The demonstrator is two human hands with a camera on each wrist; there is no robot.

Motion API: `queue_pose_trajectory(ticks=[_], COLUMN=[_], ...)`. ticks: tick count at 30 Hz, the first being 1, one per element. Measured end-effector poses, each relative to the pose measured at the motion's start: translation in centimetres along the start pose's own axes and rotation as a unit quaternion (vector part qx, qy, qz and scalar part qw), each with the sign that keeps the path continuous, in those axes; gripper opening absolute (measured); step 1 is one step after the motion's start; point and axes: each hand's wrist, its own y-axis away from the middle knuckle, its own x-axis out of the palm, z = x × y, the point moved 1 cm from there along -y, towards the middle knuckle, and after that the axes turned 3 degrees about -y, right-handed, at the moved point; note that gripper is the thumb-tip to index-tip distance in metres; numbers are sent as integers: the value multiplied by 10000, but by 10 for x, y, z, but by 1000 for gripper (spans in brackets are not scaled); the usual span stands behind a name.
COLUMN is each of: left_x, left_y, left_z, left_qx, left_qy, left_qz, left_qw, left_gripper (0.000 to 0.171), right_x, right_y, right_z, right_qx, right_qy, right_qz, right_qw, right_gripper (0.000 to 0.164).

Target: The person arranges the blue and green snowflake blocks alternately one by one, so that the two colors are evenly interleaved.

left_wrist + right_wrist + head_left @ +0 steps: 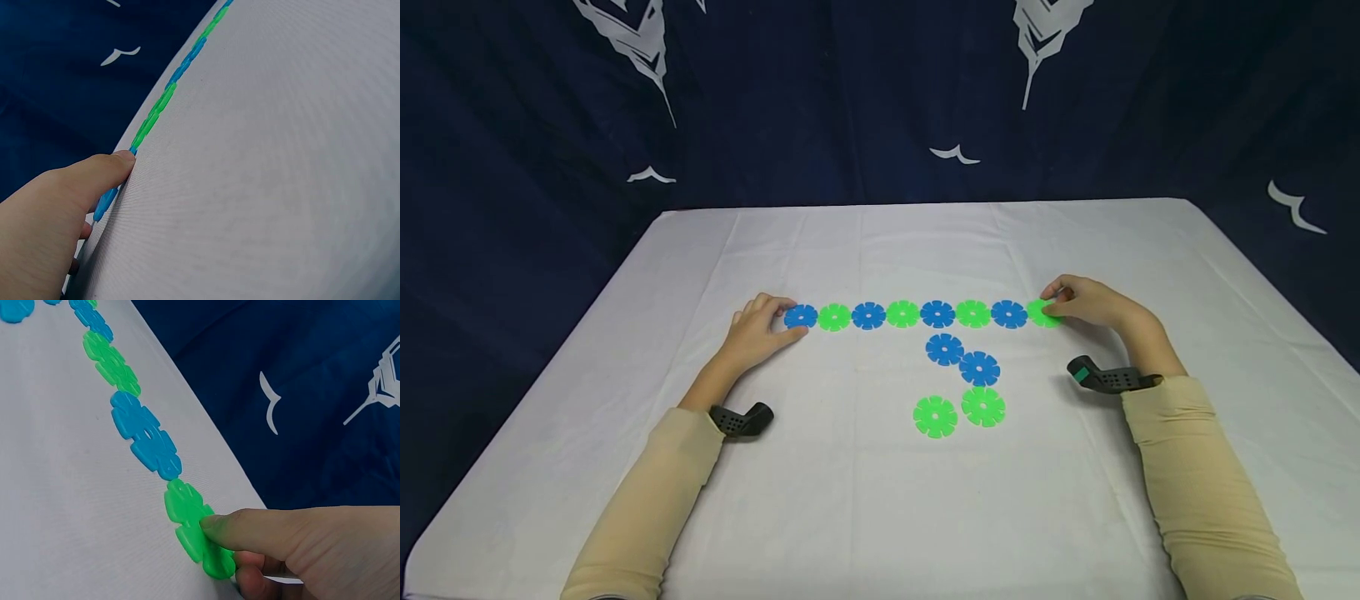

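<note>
A straight row of blue and green notched plastic discs, alternating in colour, runs across the table. At its left end, my left hand (752,335) holds the blue disc (802,316) by the edge, thumb on the near side and fingers on the far side. My right hand (1093,303) pinches the green disc (1039,313) at the right end. In the right wrist view, the thumb lies on top of that green disc (184,503), whose rim meets the neighbouring blue disc (145,434). The left wrist view shows the row nearly edge-on, a green disc (154,117) beyond the thumb.
Nearer to me lie loose discs: a blue disc (944,350), another blue disc (980,368) against it, a green disc (983,407) and a second green disc (935,417). A white cloth covers the table (820,500). Behind its far edge hangs a dark blue curtain (820,100).
</note>
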Motion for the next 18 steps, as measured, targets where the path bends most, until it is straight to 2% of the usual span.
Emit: queue_pose_trajectory(ticks=[10,14,18], left_x=[1,1,0], left_y=[1,1,0], left_z=[0,0,-1], left_qx=[-34,-31,1], left_qy=[-5,-3,-21], left_qz=[6,14,-14], left_qw=[10000,10000,10000], left_gripper=[58,58,57], right_x=[-3,-9,-15], right_y=[3,6,9], right_z=[1,8,24], right_qx=[52,-21,-143], right_qy=[95,168,164], right_qz=[-25,-268,-631], right_qw=[9999,9995,9978], right_gripper=[40,40,39])
